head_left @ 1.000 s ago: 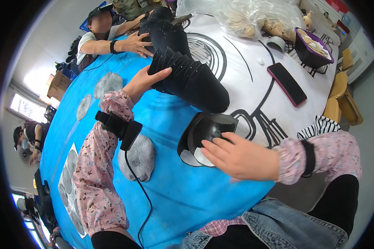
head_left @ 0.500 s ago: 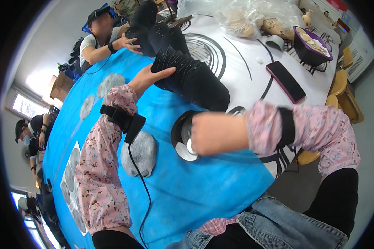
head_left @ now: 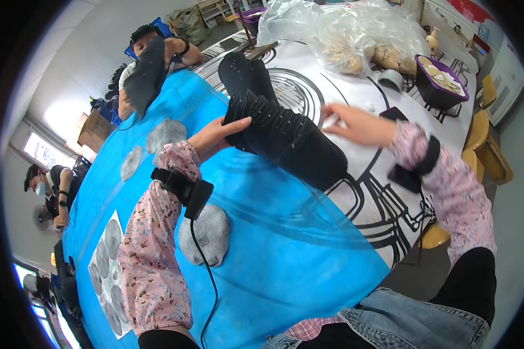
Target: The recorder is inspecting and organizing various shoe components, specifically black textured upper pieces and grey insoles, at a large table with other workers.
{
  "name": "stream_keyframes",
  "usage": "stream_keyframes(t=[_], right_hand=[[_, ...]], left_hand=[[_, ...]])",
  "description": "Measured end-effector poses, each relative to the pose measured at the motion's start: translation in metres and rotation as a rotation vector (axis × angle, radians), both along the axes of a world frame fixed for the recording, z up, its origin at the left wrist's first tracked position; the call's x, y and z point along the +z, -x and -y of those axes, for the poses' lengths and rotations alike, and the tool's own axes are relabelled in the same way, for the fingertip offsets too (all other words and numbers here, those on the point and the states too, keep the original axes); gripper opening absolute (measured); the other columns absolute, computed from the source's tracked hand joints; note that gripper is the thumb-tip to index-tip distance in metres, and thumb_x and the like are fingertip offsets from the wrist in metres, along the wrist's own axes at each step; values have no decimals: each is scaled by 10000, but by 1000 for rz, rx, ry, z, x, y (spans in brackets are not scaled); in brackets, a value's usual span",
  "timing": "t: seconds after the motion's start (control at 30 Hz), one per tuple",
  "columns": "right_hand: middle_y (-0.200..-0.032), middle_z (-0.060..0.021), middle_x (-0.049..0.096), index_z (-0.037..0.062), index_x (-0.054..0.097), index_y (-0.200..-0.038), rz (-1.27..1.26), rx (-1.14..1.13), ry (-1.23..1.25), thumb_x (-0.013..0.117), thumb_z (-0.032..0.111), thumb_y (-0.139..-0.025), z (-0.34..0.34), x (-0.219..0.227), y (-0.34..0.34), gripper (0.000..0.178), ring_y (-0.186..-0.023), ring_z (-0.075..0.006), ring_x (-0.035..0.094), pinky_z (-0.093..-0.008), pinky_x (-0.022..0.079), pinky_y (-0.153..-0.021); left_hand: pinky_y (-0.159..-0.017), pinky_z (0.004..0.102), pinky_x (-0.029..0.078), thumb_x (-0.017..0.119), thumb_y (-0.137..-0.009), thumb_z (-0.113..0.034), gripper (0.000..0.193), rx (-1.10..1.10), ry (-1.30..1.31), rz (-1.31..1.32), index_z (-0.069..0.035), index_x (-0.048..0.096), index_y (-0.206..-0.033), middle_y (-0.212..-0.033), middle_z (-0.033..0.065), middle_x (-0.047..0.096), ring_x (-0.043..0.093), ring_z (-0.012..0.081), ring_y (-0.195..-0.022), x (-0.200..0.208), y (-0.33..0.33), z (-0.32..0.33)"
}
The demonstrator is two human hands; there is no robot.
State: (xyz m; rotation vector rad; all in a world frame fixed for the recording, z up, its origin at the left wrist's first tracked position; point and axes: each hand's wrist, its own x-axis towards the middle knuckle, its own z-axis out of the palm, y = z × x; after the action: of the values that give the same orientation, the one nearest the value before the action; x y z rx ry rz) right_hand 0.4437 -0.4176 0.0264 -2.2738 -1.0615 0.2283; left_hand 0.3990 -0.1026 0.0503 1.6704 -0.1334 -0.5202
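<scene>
My left hand (head_left: 222, 134) grips the near side of a long black piece (head_left: 308, 148) with overlapping, ribbed flaps dotted with small light specks. Its thumb lies over the flaps, and the piece slants across the edge of the blue cloth. Slightly blurred, my right hand (head_left: 358, 124) is closed on a small white thing (head_left: 333, 122) just right of the black piece; its kind cannot be made out. Another dark, dotted piece (head_left: 244, 75) lies behind the one in my left hand.
A grey round pad (head_left: 205, 235) lies on the blue cloth (head_left: 273, 256). Across the table a person holds up a black piece (head_left: 145, 75). Plastic bags (head_left: 343, 35), a purple basket (head_left: 439, 84) and a partly hidden phone (head_left: 393, 114) are toward the far right.
My right hand has moved up and right, away from the black round thing on the cloth, which no longer shows. The person opposite has lifted a black piece away.
</scene>
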Motion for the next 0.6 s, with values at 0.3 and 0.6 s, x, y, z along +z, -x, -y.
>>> stream_keyframes(t=[0.3,0.6], right_hand=[[-1162,-260,474,-75,279,-1284,491,-92,-58,724,369,-682,-10,-33,75,871,-1129,-366,442,-376,336,-972],[-1274,-220,371,21,175,-1361,469,-8,-321,786,70,-583,-58,15,123,991,-1168,-346,404,-390,341,-977]], left_hand=[[-949,339,414,578,-853,-359,552,119,230,-62,9,436,-1240,-1195,93,530,528,192,-1078,-11,21,13],[-758,257,415,710,-743,-348,513,373,251,484,-62,566,-1144,-1043,6,584,518,112,-924,37,142,2]])
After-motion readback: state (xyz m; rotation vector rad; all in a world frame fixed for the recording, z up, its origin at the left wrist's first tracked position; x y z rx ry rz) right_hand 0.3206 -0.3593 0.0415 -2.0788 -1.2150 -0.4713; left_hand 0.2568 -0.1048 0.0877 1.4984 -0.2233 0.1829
